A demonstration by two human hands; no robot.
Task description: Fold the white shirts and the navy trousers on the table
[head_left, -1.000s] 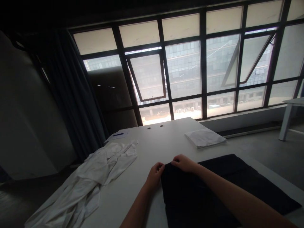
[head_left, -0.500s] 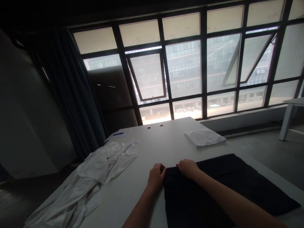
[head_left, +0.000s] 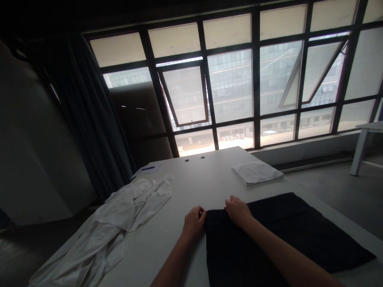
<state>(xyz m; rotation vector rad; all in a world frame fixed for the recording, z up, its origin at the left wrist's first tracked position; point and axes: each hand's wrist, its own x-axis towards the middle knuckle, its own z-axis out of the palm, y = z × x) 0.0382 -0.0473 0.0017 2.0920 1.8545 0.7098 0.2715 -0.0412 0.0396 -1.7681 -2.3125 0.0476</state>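
A black cloth garment [head_left: 257, 243] lies spread on the white table [head_left: 191, 179], its near part running out of view at the bottom. My left hand [head_left: 194, 223] sits at its upper left corner, fingers curled around the edge. My right hand [head_left: 238, 210] rests farther along that same upper edge, fingers closed over the fabric. The dark fabric hides any seams or folds. To the left of my left hand lies a crumpled white garment [head_left: 119, 221], not touching either hand.
A folded white cloth [head_left: 256, 172] lies toward the far end of the table. A sheet of paper [head_left: 148, 169] with a blue pen [head_left: 148, 168] lies at the far left corner. Behind the table are large windows [head_left: 230, 83]; a dark curtain [head_left: 92, 115] hangs left, and a white table [head_left: 366, 131] stands right.
My hands have lowered the black garment's upper edge toward the table, and my right hand has shifted slightly right. The camera view has tilted a little.
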